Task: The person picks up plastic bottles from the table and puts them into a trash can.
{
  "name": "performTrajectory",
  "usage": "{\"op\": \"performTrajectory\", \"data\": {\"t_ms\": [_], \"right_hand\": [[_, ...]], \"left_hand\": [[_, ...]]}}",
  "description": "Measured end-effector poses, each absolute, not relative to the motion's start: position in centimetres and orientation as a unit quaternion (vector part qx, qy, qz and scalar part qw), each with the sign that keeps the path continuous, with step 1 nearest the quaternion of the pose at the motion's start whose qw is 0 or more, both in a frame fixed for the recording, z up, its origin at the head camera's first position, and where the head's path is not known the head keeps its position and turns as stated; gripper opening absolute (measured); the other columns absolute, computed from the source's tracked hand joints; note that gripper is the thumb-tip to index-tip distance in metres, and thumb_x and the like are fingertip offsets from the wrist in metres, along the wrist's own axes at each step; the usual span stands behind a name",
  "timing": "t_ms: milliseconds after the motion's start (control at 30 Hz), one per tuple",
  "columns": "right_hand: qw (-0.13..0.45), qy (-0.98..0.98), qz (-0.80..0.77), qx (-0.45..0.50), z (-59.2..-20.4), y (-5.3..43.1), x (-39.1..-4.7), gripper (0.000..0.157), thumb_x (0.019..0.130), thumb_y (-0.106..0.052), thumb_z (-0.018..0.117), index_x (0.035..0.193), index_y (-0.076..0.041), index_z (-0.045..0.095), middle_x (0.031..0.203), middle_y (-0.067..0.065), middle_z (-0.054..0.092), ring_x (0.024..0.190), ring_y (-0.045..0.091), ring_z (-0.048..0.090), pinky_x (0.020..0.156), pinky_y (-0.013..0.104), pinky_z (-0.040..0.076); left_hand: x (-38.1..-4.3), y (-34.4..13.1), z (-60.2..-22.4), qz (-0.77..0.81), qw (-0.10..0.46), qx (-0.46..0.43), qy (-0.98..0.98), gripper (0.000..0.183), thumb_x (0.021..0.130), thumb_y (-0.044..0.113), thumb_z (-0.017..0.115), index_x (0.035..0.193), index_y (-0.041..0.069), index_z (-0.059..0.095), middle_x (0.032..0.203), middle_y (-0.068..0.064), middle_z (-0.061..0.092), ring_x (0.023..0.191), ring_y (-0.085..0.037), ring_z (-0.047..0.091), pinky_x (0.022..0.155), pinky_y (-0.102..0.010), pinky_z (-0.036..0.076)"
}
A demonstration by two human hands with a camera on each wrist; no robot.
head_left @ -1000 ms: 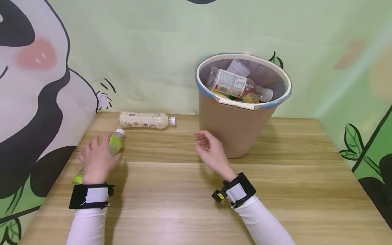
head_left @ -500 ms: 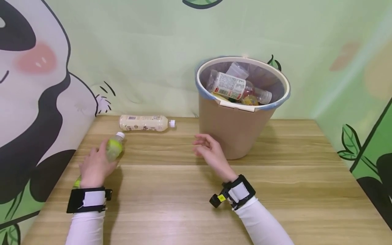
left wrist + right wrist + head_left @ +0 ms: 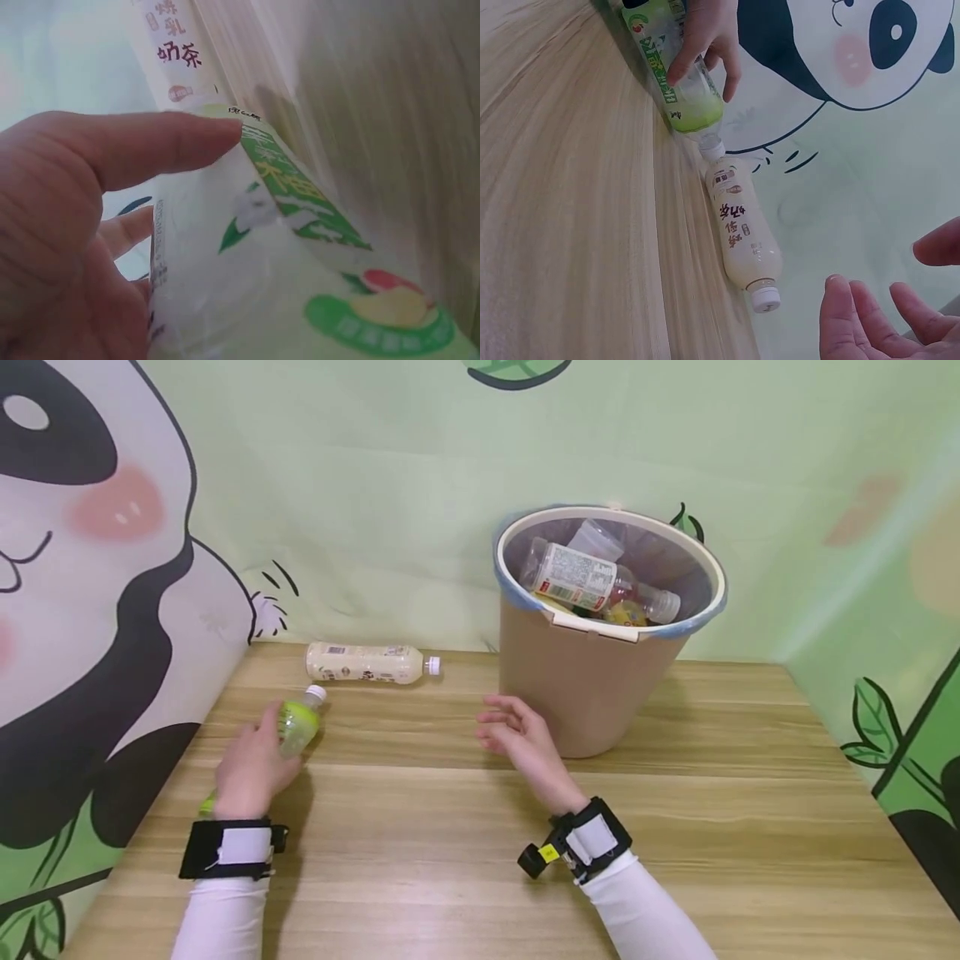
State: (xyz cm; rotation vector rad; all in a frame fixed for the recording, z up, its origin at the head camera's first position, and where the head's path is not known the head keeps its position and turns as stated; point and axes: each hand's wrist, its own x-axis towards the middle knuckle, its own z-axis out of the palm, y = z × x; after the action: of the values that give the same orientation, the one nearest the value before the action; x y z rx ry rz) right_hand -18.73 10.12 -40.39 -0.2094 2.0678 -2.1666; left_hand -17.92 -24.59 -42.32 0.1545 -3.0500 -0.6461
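My left hand grips a clear plastic drink bottle with a green label at the left of the table. Its white cap points away and to the right. In the left wrist view the thumb lies along the label of this bottle, with other fingers on the far side. The right wrist view shows the left hand spread over the bottle from above. My right hand, fingers loosely bent, holds nothing and hovers by the bin's left front. A milk tea bottle with a white cap lies on its side behind.
A brown bin with a pale rim and blue liner stands at the back centre-right. Inside are a labelled bottle, a clear plastic cup and other waste. Panda-printed cloth walls border the wooden table.
The left hand's fingers, spread over the green-labelled bottle earlier, have closed round it. The right hand stays in about the same place. The head view has shifted slightly.
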Motion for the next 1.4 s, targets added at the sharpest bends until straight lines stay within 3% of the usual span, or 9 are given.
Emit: {"op": "performTrajectory", "data": {"t_ms": [167,467,767,900,1100,1400], "right_hand": [[0.07,0.69,-0.717,-0.068,-40.5,10.3,-18.8,0.037,0.092,-0.003,0.051,0.129,-0.005,0.049,0.115,0.02,0.057,0.099,0.028,0.06,0.094,0.047,0.048],[0.073,0.672,-0.734,-0.067,-40.8,10.5,-18.8,0.036,0.093,-0.003,0.049,0.129,-0.004,0.047,0.116,0.022,0.056,0.11,0.047,0.051,0.097,0.052,0.044],[0.053,0.682,-0.725,-0.077,-40.6,10.3,-18.9,0.037,0.093,-0.001,0.048,0.13,-0.001,0.046,0.116,0.025,0.055,0.104,0.042,0.056,0.093,0.051,0.048],[0.043,0.695,-0.714,-0.08,-40.5,10.1,-18.9,0.04,0.09,0.001,0.05,0.13,-0.001,0.047,0.117,0.025,0.055,0.104,0.04,0.057,0.091,0.048,0.05],[0.025,0.714,-0.694,-0.093,-40.3,9.5,-18.5,0.045,0.084,0.005,0.05,0.128,-0.005,0.049,0.118,0.022,0.055,0.103,0.035,0.059,0.091,0.046,0.05],[0.001,0.735,-0.661,-0.153,-39.0,8.7,-17.6,0.044,0.089,0.006,0.051,0.132,0.0,0.046,0.118,0.023,0.054,0.102,0.034,0.059,0.091,0.046,0.05]], "left_hand": [[-17.9,-23.4,-42.0,-0.221,0.034,0.03,-0.974,0.085,0.077,0.009,0.066,0.147,0.001,0.02,0.116,-0.042,0.044,0.095,-0.057,0.048,0.07,-0.065,0.046],[-18.7,-19.5,-41.6,-0.288,0.135,-0.034,-0.948,0.085,0.081,0.013,0.071,0.148,0.001,0.021,0.126,-0.037,0.045,0.101,-0.053,0.05,0.08,-0.066,0.044],[-19.0,-15.6,-40.7,-0.374,0.199,-0.101,-0.9,0.083,0.08,0.014,0.073,0.146,-0.001,0.025,0.136,-0.031,0.041,0.105,-0.044,0.052,0.083,-0.059,0.048],[-18.7,-14.0,-40.6,-0.417,0.199,-0.118,-0.879,0.084,0.079,0.014,0.074,0.146,0.002,0.026,0.137,-0.027,0.043,0.105,-0.04,0.053,0.084,-0.056,0.049],[-18.3,-12.1,-40.8,-0.504,0.16,-0.12,-0.841,0.086,0.08,0.018,0.075,0.148,0.011,0.024,0.127,-0.021,0.05,0.093,-0.031,0.058,0.072,-0.045,0.055],[-17.1,-9.9,-39.6,-0.601,0.101,-0.109,-0.785,0.086,0.082,0.023,0.073,0.15,0.021,0.019,0.133,-0.016,0.045,0.103,-0.033,0.056,0.08,-0.048,0.053]]}}
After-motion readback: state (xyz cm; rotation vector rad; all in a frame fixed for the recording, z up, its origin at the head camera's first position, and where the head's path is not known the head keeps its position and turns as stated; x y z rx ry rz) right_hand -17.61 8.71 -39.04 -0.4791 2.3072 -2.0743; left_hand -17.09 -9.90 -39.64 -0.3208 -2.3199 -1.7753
